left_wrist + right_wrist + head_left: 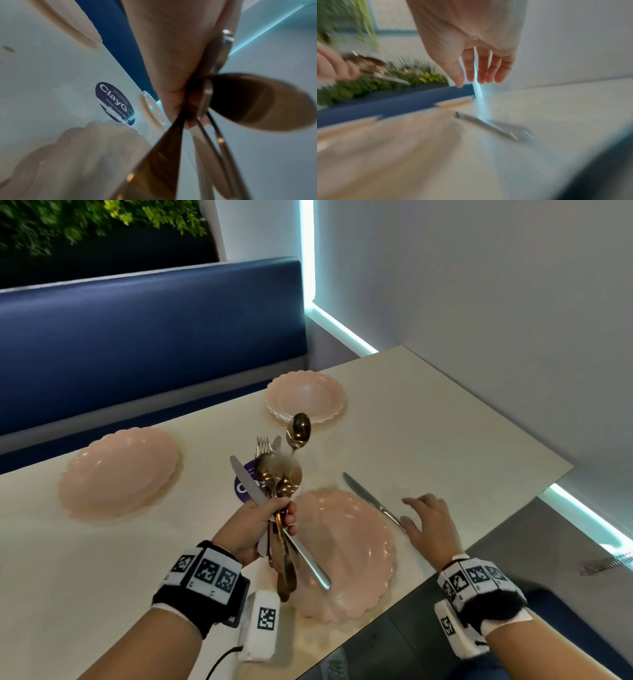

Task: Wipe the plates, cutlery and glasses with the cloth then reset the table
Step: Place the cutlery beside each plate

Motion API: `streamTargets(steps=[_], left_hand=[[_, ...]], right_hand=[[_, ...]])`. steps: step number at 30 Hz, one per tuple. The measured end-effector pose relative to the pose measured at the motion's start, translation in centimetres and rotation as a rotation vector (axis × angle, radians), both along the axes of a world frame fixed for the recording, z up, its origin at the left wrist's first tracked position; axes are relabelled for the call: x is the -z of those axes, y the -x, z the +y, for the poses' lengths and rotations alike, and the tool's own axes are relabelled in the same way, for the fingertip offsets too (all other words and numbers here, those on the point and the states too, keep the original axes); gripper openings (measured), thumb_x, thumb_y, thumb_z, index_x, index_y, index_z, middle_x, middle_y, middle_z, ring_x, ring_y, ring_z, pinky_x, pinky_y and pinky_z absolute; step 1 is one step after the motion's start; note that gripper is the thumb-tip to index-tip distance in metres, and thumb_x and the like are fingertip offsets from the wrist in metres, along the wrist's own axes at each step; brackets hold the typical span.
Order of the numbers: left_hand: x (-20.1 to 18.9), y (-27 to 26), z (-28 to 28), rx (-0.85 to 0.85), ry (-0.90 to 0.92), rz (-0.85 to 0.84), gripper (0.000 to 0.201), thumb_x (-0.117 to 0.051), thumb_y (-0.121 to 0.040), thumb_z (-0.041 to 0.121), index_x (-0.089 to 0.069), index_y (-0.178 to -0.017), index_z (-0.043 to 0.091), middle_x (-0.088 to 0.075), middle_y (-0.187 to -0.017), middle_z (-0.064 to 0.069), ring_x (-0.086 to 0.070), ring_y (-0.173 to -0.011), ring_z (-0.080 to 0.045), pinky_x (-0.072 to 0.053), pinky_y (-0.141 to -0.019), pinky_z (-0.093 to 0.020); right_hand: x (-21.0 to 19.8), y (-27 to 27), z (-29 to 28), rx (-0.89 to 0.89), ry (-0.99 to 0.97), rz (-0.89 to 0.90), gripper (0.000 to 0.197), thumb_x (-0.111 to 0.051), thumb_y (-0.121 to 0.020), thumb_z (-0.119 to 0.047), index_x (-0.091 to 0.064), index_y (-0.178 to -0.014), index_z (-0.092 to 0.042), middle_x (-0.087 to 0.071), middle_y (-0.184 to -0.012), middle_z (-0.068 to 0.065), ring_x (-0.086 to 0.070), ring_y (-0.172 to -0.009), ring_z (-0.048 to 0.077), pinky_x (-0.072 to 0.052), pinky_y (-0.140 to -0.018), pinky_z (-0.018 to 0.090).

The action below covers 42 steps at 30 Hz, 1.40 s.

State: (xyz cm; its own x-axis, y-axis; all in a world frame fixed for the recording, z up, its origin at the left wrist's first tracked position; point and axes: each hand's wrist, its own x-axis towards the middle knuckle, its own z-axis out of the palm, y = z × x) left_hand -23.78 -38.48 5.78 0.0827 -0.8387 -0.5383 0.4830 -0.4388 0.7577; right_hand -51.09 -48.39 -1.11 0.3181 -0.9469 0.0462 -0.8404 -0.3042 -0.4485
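Cutlery everywhere in that left hand [260,522] — a whole bundle of cutlery [279,491] gripped in a fist above the near plate [346,549], spoon bowls, fork tines and a knife blade fanning up and away, handles trailing down toward the person. Over on the other side, the right hand [431,525] hangs with fingers relaxed and spread, holding nothing, just beside the handle end of the single knife [371,500] lying flat on the table [445,433].

That knife is what matters. It lies just right of the near plate, apart from the rim, long axis running diagonally: blade tip pointing away and to the left, handle back toward the right hand. The right hand is plainly the nearer one; the left is across the plate and full. From the right wrist view the fingertips [471,75] hover above the table, the knife [489,125] beneath and just ahead, not touched.

Two more plates, the left plate [120,474] and far plate [305,397], sit bare. Likely this is the reset stage.
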Motion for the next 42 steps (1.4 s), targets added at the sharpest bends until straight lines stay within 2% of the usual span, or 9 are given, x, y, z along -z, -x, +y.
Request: streamTargets(steps=[5, 10, 14, 19, 23, 27, 32, 37, 42], left_hand=[[-0.5, 0.8, -0.3, 0.033, -0.004, -0.049, 0.031, -0.044, -0.096, 0.013, -0.065, -0.077, 0.000, -0.059, -0.060, -0.008, -0.058, -0.052, -0.017, -0.052, -0.054, -0.025], [-1.5, 1.5, -0.2, 0.168, 0.039, -0.162, 0.031, -0.044, -0.096, 0.013, -0.066, -0.078, 0.001, -0.059, -0.061, -0.007, -0.058, -0.055, -0.017, -0.050, -0.058, -0.025], [-1.6, 1.8, -0.4, 0.222, 0.058, -0.208, 0.028, -0.045, -0.096, 0.013, -0.065, -0.079, 0.002, -0.057, -0.064, -0.008, -0.056, -0.056, -0.016, -0.048, -0.064, -0.028], [-1.3, 2.3, -1.1, 0.183, 0.084, -0.161, 0.025, -0.043, -0.096, 0.007, -0.064, -0.093, -0.005, -0.063, -0.067, -0.010, -0.052, -0.052, -0.013, -0.047, -0.055, -0.025], [-0.6, 2.5, -1.5, 0.142, 0.062, -0.123, 0.023, -0.040, -0.097, 0.005, -0.058, -0.089, -0.008, -0.062, -0.056, -0.002, -0.047, -0.048, -0.008, -0.044, -0.049, -0.021], [0.7, 1.7, -1.6, 0.022, 0.028, -0.070, 0.026, -0.043, -0.096, 0.008, -0.059, -0.079, -0.004, -0.053, -0.053, -0.004, -0.046, -0.046, -0.010, -0.044, -0.046, -0.020], [1.7, 0.9, -1.5, -0.092, -0.002, 0.026, 0.026, -0.042, -0.097, 0.012, -0.061, -0.097, -0.005, -0.067, -0.061, -0.005, -0.056, -0.046, -0.011, -0.049, -0.045, -0.020], [2.3, 0.2, -0.9, -0.140, -0.062, 0.026, 0.029, -0.047, -0.094, 0.016, -0.065, -0.082, -0.002, -0.061, -0.057, -0.008, -0.059, -0.048, -0.015, -0.052, -0.048, -0.022], [2.4, -0.1, -0.3, -0.174, -0.035, 0.110, 0.012, -0.052, -0.086, 0.011, -0.061, -0.086, 0.003, -0.061, -0.062, -0.007, -0.058, -0.048, -0.014, -0.052, -0.047, -0.023]], right_hand=[[-6.0, -6.9, -0.8, -0.205, -0.109, -0.321, 0.016, -0.062, -0.087, -0.015, -0.072, -0.097, -0.008, -0.057, -0.078, -0.006, -0.055, -0.073, 0.010, -0.036, -0.067, 0.010], [-7.8, -11.6, -1.7, -0.145, -0.631, -0.629, 0.028, -0.050, -0.095, -0.026, -0.070, -0.100, -0.008, -0.065, -0.086, 0.006, -0.057, -0.076, 0.014, -0.047, -0.066, 0.025], [-8.5, -12.5, -3.2, -0.040, -0.989, -0.988, 0.018, -0.052, -0.093, -0.014, -0.069, -0.090, -0.009, -0.066, -0.075, 0.006, -0.060, -0.067, 0.015, -0.051, -0.067, 0.029], [-9.0, -12.1, -4.7, 0.036, -0.886, -0.985, 0.017, -0.051, -0.093, -0.010, -0.065, -0.084, -0.010, -0.063, -0.074, 0.003, -0.059, -0.068, 0.014, -0.052, -0.062, 0.026], [-10.1, -9.9, -9.3, 0.237, -0.670, -1.186, 0.024, -0.038, -0.099, -0.013, -0.053, -0.080, -0.016, -0.054, -0.079, 0.003, -0.054, -0.072, 0.015, -0.047, -0.059, 0.027], [-8.1, -5.0, -12.4, 0.114, -0.393, -0.687, 0.025, -0.042, -0.096, -0.007, -0.057, -0.078, -0.014, -0.052, -0.068, 0.002, -0.049, -0.060, 0.015, -0.042, -0.046, 0.015], [-2.1, -1.2, -11.0, -0.087, -0.466, -0.015, 0.018, -0.049, -0.094, -0.015, -0.066, -0.095, -0.010, -0.053, -0.070, -0.006, -0.048, -0.062, 0.010, -0.042, -0.061, 0.024], [0.5, -1.6, -9.9, -0.071, -0.457, 0.096, 0.019, -0.059, -0.089, -0.020, -0.069, -0.099, -0.008, -0.055, -0.076, -0.001, -0.049, -0.069, 0.013, -0.035, -0.071, 0.023], [0.9, -2.1, -9.5, -0.077, -0.406, 0.080, 0.013, -0.064, -0.084, -0.013, -0.069, -0.092, -0.004, -0.056, -0.081, 0.001, -0.051, -0.080, 0.016, -0.035, -0.073, 0.021]])
